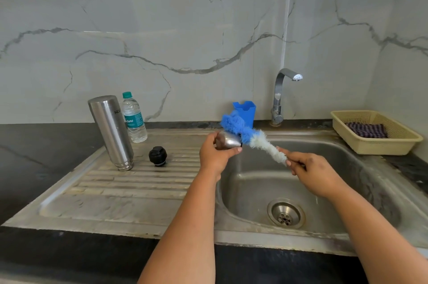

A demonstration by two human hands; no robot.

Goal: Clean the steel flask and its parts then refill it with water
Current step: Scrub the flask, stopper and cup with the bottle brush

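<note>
Forearms enter from the bottom edge and meet over the sink (347, 151). Left hand (214, 155) grips a small steel cup (228, 140), the flask's outer cap, fingers curled around its closed end, with the open rim turned toward the right. Right hand (310, 171) pinches the thin handle of a bottle brush (252, 138) between thumb and fingers. White bristles lie nearest that hand; the blue bristle head sits at the cup's rim, touching it. Whether the tip is inside the cup cannot be told.

Outward to the left, on the ribbed drainboard (139, 182), a black stopper (157, 156) stands alone, near the steel flask (110, 132). That flask stands inverted, threaded mouth down, leaning slightly. Just behind it stands a plastic water bottle (134, 118), capped and part full. A blue holder (245, 110) stands behind the brush against the wall. Beside it rises the tap (281, 94); no water is seen running. A cream basket (393, 142) holding a striped cloth (367, 130) rests on the dark surface at right.

Progress assessment: the flask is disassembled and cup scrubbing appears to be in hand. Whether body and stopper are already washed cannot be told. Rinsing, reassembly and refilling with water remain.
</note>
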